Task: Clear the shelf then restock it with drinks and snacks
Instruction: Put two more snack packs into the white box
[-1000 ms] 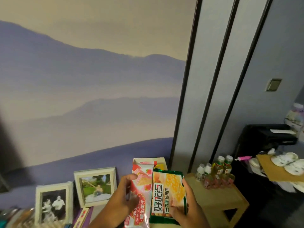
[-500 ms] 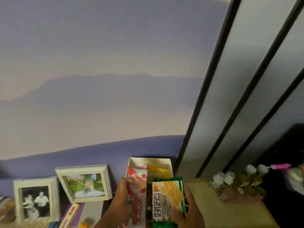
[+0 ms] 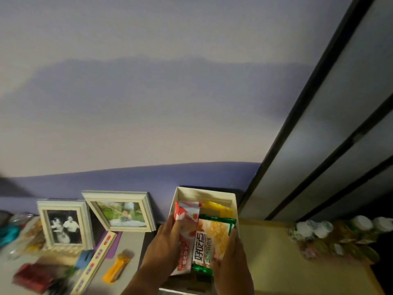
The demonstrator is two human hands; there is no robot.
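Snack packets sit over a white box [image 3: 233, 207] against the wall: left hand [image 3: 163, 241] clamped on pink wafer packet [image 3: 186, 233], right hand [image 3: 230, 258] clamped on green cracker packet [image 3: 210, 237]. Drink bottles [image 3: 331, 235] cluster right on wooden surface [image 3: 276, 262].

frames [image 3: 119, 211] left of box [image 3: 235, 206], bottles [image 3: 331, 233] right
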